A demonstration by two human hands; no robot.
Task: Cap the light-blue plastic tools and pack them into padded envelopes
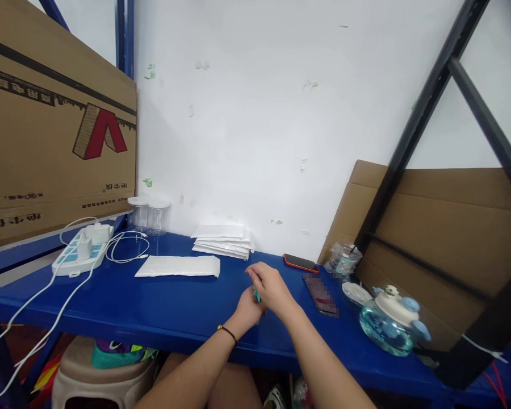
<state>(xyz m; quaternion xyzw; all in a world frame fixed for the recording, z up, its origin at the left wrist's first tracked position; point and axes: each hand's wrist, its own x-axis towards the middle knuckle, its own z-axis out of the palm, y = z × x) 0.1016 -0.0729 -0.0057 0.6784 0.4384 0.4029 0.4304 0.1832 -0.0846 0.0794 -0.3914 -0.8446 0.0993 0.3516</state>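
Observation:
Over the front part of the blue table (174, 307), my two hands meet. My left hand (247, 311) is closed round a small teal thing (256, 294), of which only a sliver shows, so its kind is unclear. My right hand (269, 285) lies just above and against the left, with fingers curled and partly hidden; what they hold, if anything, cannot be seen. Left of the hands a flat white packet (179, 266) rests on the table. Behind it stands a stack of similar white packets (222, 241) near the wall.
Right of my hands lie a phone (321, 294) and an orange-edged phone (300, 262). A plastic cup (343, 260) and a clear teapot-like vessel of blue liquid (385, 326) stand farther right. At left are a power strip (79, 255), white cables (128, 247) and clear jars (157, 218).

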